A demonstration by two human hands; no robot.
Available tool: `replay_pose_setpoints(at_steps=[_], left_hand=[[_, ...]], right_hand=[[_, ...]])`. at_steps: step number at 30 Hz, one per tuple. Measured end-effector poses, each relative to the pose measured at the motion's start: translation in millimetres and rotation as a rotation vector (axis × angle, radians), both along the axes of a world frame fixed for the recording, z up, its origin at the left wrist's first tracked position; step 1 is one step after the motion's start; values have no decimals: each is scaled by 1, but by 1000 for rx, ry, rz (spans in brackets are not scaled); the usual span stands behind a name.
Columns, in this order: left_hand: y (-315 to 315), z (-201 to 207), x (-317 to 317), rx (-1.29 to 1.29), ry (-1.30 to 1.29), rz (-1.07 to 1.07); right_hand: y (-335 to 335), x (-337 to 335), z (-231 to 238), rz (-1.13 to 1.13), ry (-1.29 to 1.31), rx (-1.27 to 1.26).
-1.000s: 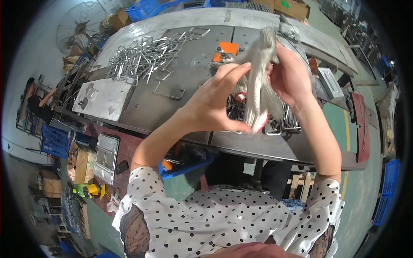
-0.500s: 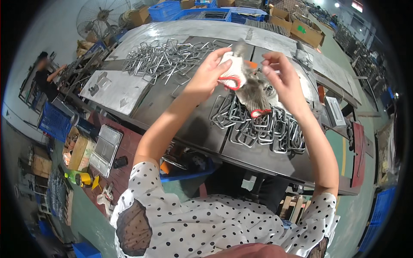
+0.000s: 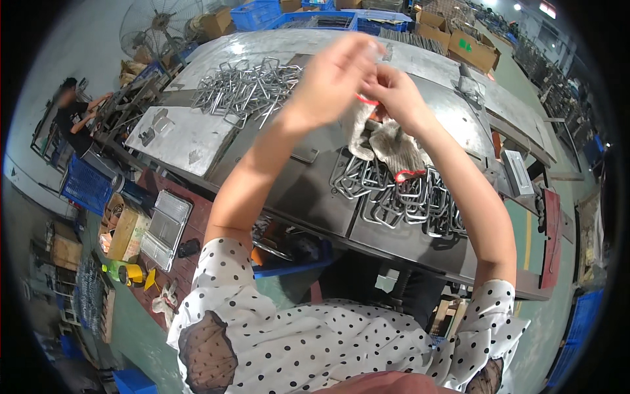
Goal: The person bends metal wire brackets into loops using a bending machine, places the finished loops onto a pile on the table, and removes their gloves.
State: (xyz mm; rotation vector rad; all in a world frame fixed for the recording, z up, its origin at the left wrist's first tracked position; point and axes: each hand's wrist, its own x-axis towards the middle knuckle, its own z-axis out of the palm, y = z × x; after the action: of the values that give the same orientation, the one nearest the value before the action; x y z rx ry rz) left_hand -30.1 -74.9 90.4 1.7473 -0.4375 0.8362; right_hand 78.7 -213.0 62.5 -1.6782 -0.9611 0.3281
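My left hand (image 3: 331,82) is raised over the table, smeared by motion. My right hand (image 3: 397,95) meets it at the fingertips, its fingers curled and pinched; what is between them is hidden. Just below hangs or lies a white knit glove (image 3: 359,134), its red cuff beside my right fingers; whether they grip it I cannot tell. A second, greyer knit glove (image 3: 394,148) with a red cuff lies on a pile of bent metal rod handles (image 3: 400,203). Something orange (image 3: 376,115) shows between the gloves.
Another heap of bent rods (image 3: 246,92) lies on the table's left, and a single rod (image 3: 305,156) nearer. Blue crates (image 3: 315,23) and cardboard boxes (image 3: 472,49) stand at the back. Far left is another person (image 3: 75,121). A red side bench (image 3: 187,243) stands left.
The white glove has left my left hand's earlier grip and now shows below the hands, cuff upward. My hands, apart before, have come together, the left one moving up.
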Motion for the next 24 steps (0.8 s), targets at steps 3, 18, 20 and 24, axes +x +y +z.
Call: replay_pose_setpoints(at_steps=[3, 18, 20, 24], left_hand=[[-13, -11, 6, 717, -190, 490], [79, -89, 96, -1065, 307, -413], [53, -107, 111, -1084, 367, -341], [114, -178, 128, -80, 54, -66]], right_hand=[[21, 12, -2, 15, 177, 274], [46, -21, -19, -182, -931, 8], [38, -20, -17, -172, -1015, -45], [66, -46, -30, 65, -1155, -171]])
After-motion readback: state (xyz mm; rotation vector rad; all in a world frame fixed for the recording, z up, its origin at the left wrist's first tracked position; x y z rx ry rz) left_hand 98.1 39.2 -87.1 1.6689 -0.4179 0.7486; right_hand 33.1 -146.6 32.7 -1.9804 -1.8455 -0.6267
